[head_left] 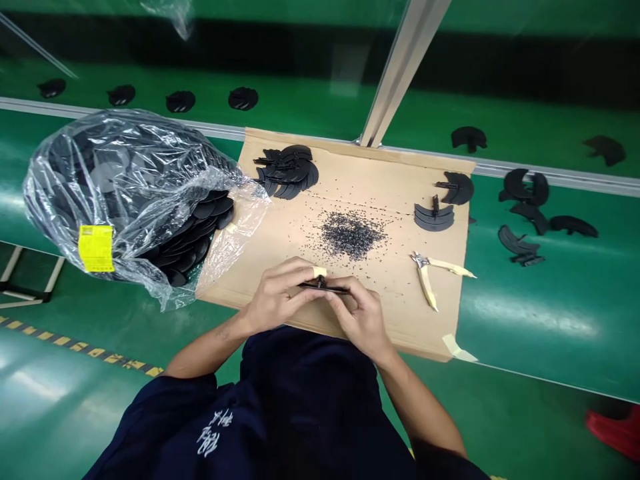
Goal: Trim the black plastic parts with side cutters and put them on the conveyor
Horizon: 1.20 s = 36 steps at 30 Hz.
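Note:
Close to my body, over the near edge of the cardboard sheet [390, 320], my left hand [283, 290] and my right hand [363, 313] grip one thin black plastic part [336, 289] between them. It is seen nearly edge-on, so its full outline is hidden. Yellow tape wraps a fingertip of my left hand. Just beyond my fingers lies a heap of tiny black bits [353, 235], scattered over the cardboard. To the right rest cutting pliers [425, 270] with tape-wrapped handles, jaws pointing away from me.
A clear plastic bag [125, 180] full of black curved parts bulges at the left. Similar parts are piled [290, 170] at the cardboard's back left; two curved parts [434, 217] lie at its right. More parts [525, 187] sit on the green table. A metal post [405, 73] rises behind.

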Motion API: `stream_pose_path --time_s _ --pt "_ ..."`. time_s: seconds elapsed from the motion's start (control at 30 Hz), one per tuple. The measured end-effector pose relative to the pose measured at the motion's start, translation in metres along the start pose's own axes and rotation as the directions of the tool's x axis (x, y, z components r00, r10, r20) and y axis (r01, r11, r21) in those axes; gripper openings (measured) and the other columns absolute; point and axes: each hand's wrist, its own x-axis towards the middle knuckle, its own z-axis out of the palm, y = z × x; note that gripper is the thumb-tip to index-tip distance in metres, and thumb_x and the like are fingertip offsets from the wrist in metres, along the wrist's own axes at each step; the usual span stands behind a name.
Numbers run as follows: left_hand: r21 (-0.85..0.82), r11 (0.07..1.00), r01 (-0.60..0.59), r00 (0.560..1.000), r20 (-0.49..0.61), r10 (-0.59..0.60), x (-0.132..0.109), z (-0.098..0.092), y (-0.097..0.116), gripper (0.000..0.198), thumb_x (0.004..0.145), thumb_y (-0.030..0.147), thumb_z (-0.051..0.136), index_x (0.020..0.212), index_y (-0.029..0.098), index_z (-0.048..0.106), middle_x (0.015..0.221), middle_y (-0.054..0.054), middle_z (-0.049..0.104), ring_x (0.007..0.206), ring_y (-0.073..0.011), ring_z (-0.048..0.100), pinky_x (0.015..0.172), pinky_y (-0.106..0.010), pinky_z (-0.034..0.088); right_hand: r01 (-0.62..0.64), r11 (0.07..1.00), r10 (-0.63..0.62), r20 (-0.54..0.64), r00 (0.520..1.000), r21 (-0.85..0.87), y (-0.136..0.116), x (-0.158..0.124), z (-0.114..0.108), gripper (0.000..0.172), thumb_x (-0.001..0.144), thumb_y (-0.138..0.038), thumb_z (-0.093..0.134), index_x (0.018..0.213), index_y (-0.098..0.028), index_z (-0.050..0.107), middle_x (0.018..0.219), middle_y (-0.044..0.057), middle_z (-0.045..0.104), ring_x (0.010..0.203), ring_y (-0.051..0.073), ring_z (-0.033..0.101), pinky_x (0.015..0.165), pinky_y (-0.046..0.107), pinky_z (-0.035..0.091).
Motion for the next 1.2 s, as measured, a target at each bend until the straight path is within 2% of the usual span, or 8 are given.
stream_pose_path --time_s 0.17,0.43,0.57,0.73,0.87,1.03,1.13,1.2 --pt "0.01 0.996 -0.093 0.992 0.081 0.092 0.004 -0.003 0.003 0.035 0.094 0.025 0.072 0.127 0.02 0.067 0.103 -0.009 0.075 0.093 -0.0183 0.071 0.081 -0.032 0.061 0.18 0.976 -0.168 0.099 0.981 -0.123 -0.002 0.0 -0.017 0.016 0.1 -0.028 0.06 0.108 -0.023 0.073 0.101 0.007 0.079 0.089 0.021 0.076 0.081 0.033 0.063" --pt "-0.019 0.993 -0.119 0.977 0.175 0.12 0.02 0.003 0.007 0.033 0.097 0.023 0.068 0.129 0.018 0.065 0.101 -0.011 0.075 0.091 -0.0187 0.07 0.079 -0.033 0.06 0.324 0.924 -0.314 0.078 0.946 -0.202 0.007 -0.005 -0.025 0.019 0.098 -0.018 0.062 0.115 -0.022 0.071 0.103 0.008 0.079 0.092 0.02 0.077 0.081 0.03 0.064" --pt "-0.031 0.991 -0.133 0.984 0.113 0.136 0.02 0.01 0.003 0.034 0.092 0.025 0.075 0.124 0.019 0.069 0.093 -0.008 0.076 0.085 -0.0177 0.07 0.075 -0.032 0.059 0.279 0.946 -0.266 0.095 0.959 -0.166 0.01 -0.004 -0.032 0.021 0.1 -0.019 0.059 0.117 -0.022 0.07 0.104 0.007 0.079 0.09 0.018 0.077 0.079 0.029 0.064" --pt "-0.058 0.99 -0.13 0.977 0.161 0.138 0.024 0.016 -0.003 0.037 0.093 0.023 0.073 0.13 0.022 0.068 0.1 -0.009 0.078 0.09 -0.0186 0.072 0.079 -0.034 0.059 0.211 0.965 -0.192 0.132 0.972 -0.155 0.01 -0.001 -0.042 0.021 0.1 -0.019 0.06 0.117 -0.023 0.072 0.106 0.007 0.079 0.091 0.019 0.076 0.081 0.029 0.063" --pt "-0.049 0.993 -0.11 0.987 0.109 0.115 0.028 0.02 -0.004 0.037 0.09 0.024 0.077 0.127 0.022 0.07 0.093 -0.006 0.078 0.082 -0.0159 0.071 0.074 -0.03 0.059 0.203 0.973 -0.192 0.107 0.976 -0.108 0.015 0.001 -0.042 0.017 0.099 -0.02 0.063 0.113 -0.023 0.073 0.097 0.006 0.079 0.082 0.017 0.075 0.074 0.027 0.062" --pt "-0.075 0.997 -0.037 0.985 0.163 0.049 0.031 0.023 -0.005 0.041 0.091 0.04 0.075 0.127 0.022 0.07 0.095 -0.007 0.075 0.088 -0.0183 0.069 0.078 -0.033 0.059 0.152 0.988 -0.151 0.065 0.986 -0.019 0.021 0.005 -0.036 0.015 0.1 -0.026 0.062 0.11 -0.025 0.074 0.09 0.004 0.078 0.075 0.017 0.074 0.067 0.029 0.061" --pt "-0.061 0.998 0.017 0.984 0.18 -0.006 0.03 0.021 -0.009 0.034 0.094 0.032 0.072 0.126 0.021 0.071 0.101 -0.008 0.074 0.092 -0.0178 0.07 0.078 -0.031 0.059 0.188 0.978 -0.18 0.091 0.979 -0.093 0.022 0.007 -0.048 0.021 0.099 -0.027 0.063 0.119 -0.026 0.071 0.102 0.006 0.078 0.091 0.021 0.075 0.082 0.035 0.063" --pt "-0.013 1.0 0.02 0.99 0.139 -0.018 0.03 0.019 -0.012 0.03 0.094 0.023 0.073 0.124 0.02 0.072 0.101 -0.008 0.073 0.091 -0.0163 0.07 0.076 -0.028 0.059 0.215 0.92 -0.196 0.088 0.977 -0.328 0.025 0.006 -0.068 0.036 0.097 -0.03 0.067 0.132 -0.026 0.065 0.122 0.011 0.073 0.116 0.027 0.069 0.1 0.047 0.058"
